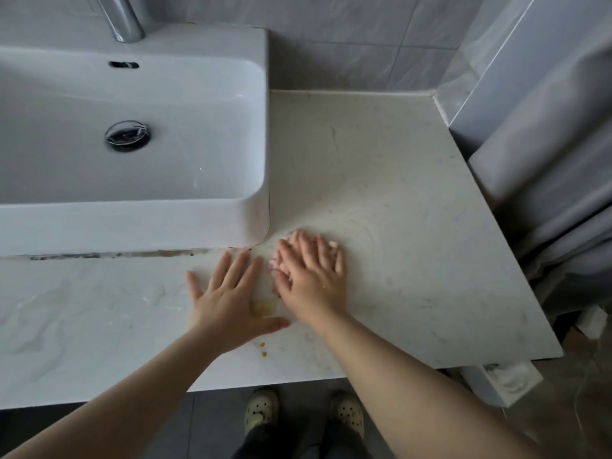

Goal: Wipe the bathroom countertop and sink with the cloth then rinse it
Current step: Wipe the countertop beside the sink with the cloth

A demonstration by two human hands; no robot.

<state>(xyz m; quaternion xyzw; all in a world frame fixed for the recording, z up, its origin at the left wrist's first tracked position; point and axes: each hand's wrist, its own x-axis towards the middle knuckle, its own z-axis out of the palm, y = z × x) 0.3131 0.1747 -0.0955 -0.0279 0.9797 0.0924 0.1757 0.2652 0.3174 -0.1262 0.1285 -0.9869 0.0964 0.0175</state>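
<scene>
Fingers (pixel 319 251) of the right hand (pixel 313 279) were straight, slightly fanned, pressing flat on the pinkish cloth (pixel 274 265). It sat bunched under that hand on the counter (pixel 381 193), just off the sink's (pixel 132 226) front corner. Left hand (pixel 228 303) lay flat right beside it, fingers spread wide, thumb next to a yellowish stain (pixel 263 309). Couple more drops (pixel 263 348) sat nearer the edge.

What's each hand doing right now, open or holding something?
Left hand: open, flat on the countertop, holding nothing.
Right hand: open, straight fingers pressing the cloth onto the countertop.
</scene>
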